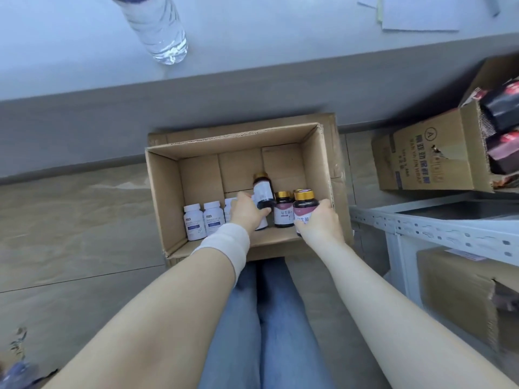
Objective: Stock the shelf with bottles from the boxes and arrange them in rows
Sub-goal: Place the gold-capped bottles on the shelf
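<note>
An open cardboard box [163, 186] sits on the floor in front of my knees. Inside it, my left hand [247, 213] grips a slim dark bottle with a gold cap [262, 189], tilted and lifted a little. My right hand [318, 220] holds a round dark jar with a gold lid and pink label [304, 204] at the box's right side. Another dark gold-lidded jar [283, 210] stands between my hands. Two white bottles [193, 221] [212, 217] stand at the box's front left, and a third is partly hidden behind my left hand.
A white metal shelf [449, 228] stands to the right, with a cardboard box [460, 290] under its top level. Another open carton of dark packets [429, 155] sits at the upper right. A clear water bottle [160, 29] and papers [418, 12] lie on the grey counter ahead.
</note>
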A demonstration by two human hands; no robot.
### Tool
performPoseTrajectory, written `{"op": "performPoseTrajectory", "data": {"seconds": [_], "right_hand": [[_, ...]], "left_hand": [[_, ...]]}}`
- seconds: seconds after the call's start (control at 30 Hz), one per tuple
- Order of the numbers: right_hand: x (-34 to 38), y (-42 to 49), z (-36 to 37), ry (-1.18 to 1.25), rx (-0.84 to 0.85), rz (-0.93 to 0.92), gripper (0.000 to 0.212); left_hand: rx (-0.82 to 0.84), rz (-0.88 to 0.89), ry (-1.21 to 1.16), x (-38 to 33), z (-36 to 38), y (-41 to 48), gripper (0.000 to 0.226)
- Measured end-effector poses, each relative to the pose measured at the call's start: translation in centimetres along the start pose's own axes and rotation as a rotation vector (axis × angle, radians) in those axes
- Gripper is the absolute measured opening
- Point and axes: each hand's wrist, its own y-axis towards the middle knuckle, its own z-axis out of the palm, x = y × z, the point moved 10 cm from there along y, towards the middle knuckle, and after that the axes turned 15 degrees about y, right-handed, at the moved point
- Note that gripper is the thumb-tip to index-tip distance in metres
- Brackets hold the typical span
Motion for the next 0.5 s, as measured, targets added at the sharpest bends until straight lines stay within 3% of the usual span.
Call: {"op": "performPoseTrajectory", "data": {"seconds": [0.27, 0.5], "right_hand": [[-0.9, 4.2, 3.5, -0.086, 0.014, -0.006, 0.058], [-1.2, 5.2, 3.5, -0.043, 0.021, -0.004, 0.062]], "left_hand": [[-0.278, 0.027, 0.041, -2.4, -0.7, 6.9, 0.07], [-0.131, -0.016, -0.133, -1.8, -0.7, 9.0, 0.065]]}}
